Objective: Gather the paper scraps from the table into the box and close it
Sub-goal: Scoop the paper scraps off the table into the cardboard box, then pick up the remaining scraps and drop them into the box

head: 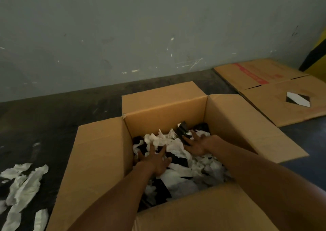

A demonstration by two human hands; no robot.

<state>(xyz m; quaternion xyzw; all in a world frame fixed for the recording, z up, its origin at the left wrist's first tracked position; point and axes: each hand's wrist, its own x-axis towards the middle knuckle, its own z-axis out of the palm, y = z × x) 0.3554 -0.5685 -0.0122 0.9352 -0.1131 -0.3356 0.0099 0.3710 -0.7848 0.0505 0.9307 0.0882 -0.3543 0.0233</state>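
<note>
At the left edge of the dark tabletop (53, 118), a cluster of white paper scraps (23, 183) lies loose, just beside the box's left flap (98, 160) and still outside the box. These are what remains to be gathered, so the job looks only partly done.

The open cardboard box (164, 107) stands in the middle, all four flaps folded outward. Inside it a heap of white and dark scraps (185, 162) fills the lower part. The left hand (155, 160) lies flat on the heap near the left wall, fingers spread and straight, its grip apart and holding nothing. The right hand (195, 146) lies likewise toward the far right, fingers splayed on the paper, grip also apart.

The step in hand seems to be pressing the heap down. To do it well, push with flat palms evenly across the pile, working toward the corners, so that light pieces do not spring up or catch under the flaps later. Lift the hands slowly, as torn paper may cling and spill over the rim.

Beyond the far right corner, flattened cardboard sheets (275, 89) lie against the wall; they play no part.
</note>
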